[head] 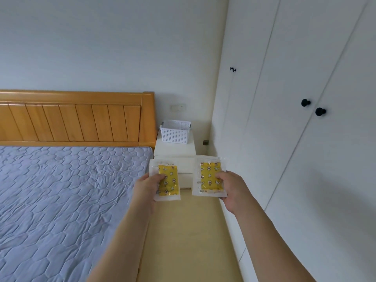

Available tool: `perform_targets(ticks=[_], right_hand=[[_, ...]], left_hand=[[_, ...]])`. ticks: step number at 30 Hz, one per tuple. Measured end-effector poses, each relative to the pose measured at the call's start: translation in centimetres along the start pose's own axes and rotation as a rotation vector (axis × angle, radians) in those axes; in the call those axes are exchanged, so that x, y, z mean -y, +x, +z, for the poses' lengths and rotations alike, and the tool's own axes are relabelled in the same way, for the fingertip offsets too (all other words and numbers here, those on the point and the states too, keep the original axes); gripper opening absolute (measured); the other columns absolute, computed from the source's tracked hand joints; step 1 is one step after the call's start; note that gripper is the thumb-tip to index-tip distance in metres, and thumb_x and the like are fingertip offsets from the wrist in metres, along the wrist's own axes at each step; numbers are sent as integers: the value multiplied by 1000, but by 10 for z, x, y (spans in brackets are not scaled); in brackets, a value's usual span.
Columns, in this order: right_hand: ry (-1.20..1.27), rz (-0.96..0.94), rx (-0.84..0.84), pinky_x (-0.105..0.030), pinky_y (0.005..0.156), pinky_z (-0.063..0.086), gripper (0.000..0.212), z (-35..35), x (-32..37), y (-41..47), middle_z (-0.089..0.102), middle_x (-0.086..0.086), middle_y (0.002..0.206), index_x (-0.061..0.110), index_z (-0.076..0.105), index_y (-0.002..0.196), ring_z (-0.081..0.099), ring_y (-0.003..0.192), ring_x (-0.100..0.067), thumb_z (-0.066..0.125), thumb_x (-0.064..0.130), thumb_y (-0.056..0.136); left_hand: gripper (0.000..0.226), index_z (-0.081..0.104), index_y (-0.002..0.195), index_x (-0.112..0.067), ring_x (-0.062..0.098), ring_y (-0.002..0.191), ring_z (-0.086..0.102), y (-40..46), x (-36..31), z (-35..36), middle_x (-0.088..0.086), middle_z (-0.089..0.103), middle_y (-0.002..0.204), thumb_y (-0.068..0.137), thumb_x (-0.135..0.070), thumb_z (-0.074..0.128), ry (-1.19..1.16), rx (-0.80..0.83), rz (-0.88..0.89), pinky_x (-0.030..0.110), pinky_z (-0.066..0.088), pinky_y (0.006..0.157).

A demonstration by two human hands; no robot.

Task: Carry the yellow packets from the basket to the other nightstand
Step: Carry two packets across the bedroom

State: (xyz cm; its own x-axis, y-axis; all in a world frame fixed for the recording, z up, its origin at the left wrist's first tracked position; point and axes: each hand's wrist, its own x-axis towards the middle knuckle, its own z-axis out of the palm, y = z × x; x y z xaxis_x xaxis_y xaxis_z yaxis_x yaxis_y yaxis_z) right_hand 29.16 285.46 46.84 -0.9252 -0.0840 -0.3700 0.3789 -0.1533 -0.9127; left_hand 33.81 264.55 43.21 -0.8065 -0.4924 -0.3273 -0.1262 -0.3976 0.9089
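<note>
A person stands in the aisle between a bed [67, 196] and a white wardrobe [305, 149], both arms stretched forward, a packet in each hand. The left hand [147, 185] pinches the left yellow packet [168, 181] along its left edge: the thumb lies across the front of the clear wrapper and reaches the yellow panel, while the other fingers are hidden behind it. The right hand [231, 189] grips the right yellow packet [209, 176] at its lower right corner, thumb curled over the front and the remaining fingers apparently tucked beneath, though they are mostly out of sight. Both packets are held upright, faces to the camera, side by side with a clear gap between them, in the air in front of the nightstand's drawer fronts and touching nothing else.

Beyond them a white perforated basket [176, 132] sits on the tabletop of the white nightstand [175, 151], toward its back edge, near the wall. The nightstand stands in the corner between the wooden headboard [77, 117] and the wardrobe. The bed carries a grey quilted cover. Black knobs [313, 106] dot the wardrobe doors, and a wall socket [178, 107] is set above the basket.
</note>
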Motion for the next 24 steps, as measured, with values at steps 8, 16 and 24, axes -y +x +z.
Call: perform_targets(ticks=[8, 16, 24], right_hand=[[21, 60, -4, -44, 84, 54, 15, 55, 40, 175, 72, -11, 97, 11, 64, 95, 68, 84, -28, 51, 5, 91], [19, 108, 29, -48, 97, 49, 11, 118, 87, 386, 73, -7, 90, 12, 66, 92, 69, 87, -29, 55, 12, 89], [17, 175, 101, -40, 82, 54, 20, 203, 138, 557, 73, -8, 98, 17, 64, 108, 68, 94, -28, 54, 19, 91]], left_hand=[[17, 68, 99, -4, 33, 85, 72, 154, -36, 62, 16, 75, 94, 84, 2, 67, -19, -3, -35, 50, 58, 77], [18, 65, 103, -6, 28, 79, 72, 336, -81, 111, 13, 74, 91, 87, 2, 65, 18, -87, -47, 40, 58, 67], [20, 64, 105, -9, 28, 85, 71, 494, -147, 130, 12, 75, 93, 87, 0, 65, 13, -174, -42, 42, 57, 70]])
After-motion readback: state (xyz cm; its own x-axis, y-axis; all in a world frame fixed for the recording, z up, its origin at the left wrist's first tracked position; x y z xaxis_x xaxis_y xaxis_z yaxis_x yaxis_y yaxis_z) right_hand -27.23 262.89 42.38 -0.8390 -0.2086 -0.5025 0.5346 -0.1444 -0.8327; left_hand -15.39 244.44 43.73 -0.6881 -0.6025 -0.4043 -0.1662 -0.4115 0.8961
